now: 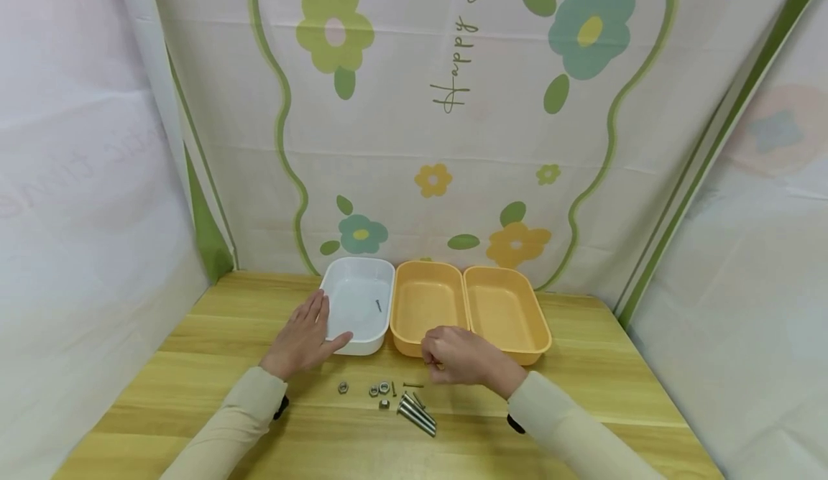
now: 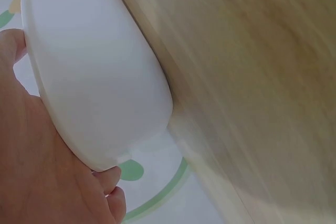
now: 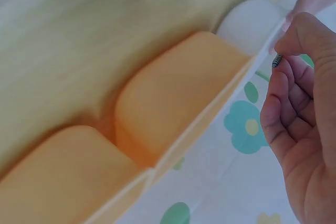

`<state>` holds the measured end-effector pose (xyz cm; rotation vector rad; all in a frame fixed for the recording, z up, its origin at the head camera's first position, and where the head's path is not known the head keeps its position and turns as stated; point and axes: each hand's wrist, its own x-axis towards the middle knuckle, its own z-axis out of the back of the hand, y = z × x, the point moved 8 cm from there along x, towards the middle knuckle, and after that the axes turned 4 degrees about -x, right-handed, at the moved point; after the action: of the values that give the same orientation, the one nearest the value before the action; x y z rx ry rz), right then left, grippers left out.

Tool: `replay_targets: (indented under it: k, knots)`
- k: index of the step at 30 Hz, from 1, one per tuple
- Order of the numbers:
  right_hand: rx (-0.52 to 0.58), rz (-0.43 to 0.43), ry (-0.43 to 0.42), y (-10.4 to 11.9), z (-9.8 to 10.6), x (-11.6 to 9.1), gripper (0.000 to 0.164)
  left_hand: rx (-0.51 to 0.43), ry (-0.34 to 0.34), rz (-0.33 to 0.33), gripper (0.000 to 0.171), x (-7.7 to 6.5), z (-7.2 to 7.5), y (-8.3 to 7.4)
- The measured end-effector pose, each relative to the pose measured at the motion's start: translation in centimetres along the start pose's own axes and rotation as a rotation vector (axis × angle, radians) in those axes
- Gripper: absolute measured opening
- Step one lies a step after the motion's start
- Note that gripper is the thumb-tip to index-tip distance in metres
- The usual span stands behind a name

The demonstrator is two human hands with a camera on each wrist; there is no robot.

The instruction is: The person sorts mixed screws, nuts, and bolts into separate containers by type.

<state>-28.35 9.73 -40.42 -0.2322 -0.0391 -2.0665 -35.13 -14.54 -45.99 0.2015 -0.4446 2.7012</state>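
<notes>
On the yellow wooden table (image 1: 601,372), farthest from its far edge, lie silver metal bolts (image 1: 418,415), hexagonal metal nuts (image 1: 343,387) and thin screws (image 1: 414,384). Beyond, the right hand (image 1: 462,356) pinches a tiny threaded metal screw (image 3: 277,61) near two orange plastic trays (image 1: 423,300); the left hand (image 1: 304,333), fingers straight, rests on the near-left corner of a white plastic tray (image 1: 352,300) containing another small screw (image 1: 379,306).

Wood-grain table (image 1: 601,386), pale backdrop (image 1: 388,128), large yellow-green flower (image 1: 352,38), large teal flower (image 1: 589,31), sideways "Happy" lettering (image 1: 451,90) between, wavy green border (image 1: 284,95)
</notes>
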Motion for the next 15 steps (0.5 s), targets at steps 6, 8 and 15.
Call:
replay_targets:
  k: [6,8,15]
  knots:
    - [0.004,0.012,-0.019,-0.3,0.7,1.6,0.017,-0.001,0.0,-0.001,0.1,0.0,-0.1,0.0]
    - [0.002,0.005,-0.009,-0.4,0.7,2.1,0.017,-0.002,0.002,0.001,0.1,0.1,-0.1,0.0]
    - [-0.011,-0.032,0.006,-0.8,0.2,4.3,0.02,-0.001,-0.008,-0.006,0.099,0.1,-0.1,-0.1]
